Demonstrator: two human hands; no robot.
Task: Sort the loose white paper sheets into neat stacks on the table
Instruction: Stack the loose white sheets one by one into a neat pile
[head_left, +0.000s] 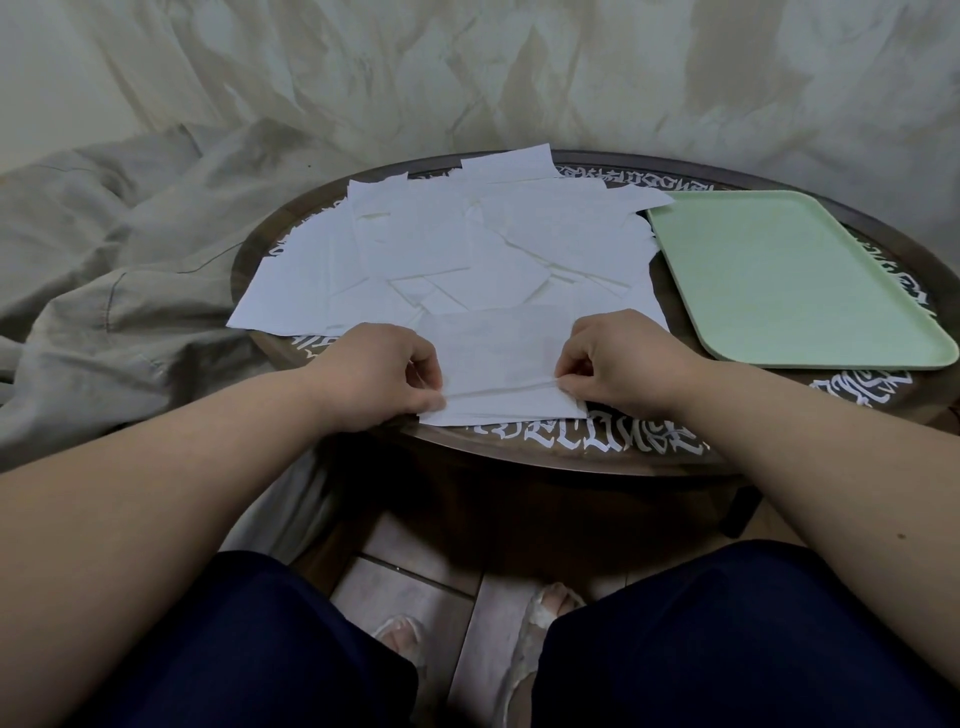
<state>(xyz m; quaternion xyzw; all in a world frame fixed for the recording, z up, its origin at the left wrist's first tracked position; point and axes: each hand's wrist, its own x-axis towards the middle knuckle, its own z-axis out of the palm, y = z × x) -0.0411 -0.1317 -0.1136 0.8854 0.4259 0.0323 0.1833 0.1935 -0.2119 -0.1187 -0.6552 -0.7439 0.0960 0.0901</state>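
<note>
We cannot count the loose white paper sheets, since they overlap in a heap across the far and left part of the round dark wooden surface, hiding its middle. At the near edge, our left hand and right hand each pinch a side of a small white paper stack. A pale green plastic tray overhangs the right edge.

Home room: low round table, draped cloth, tiled floor, slippers.
</note>
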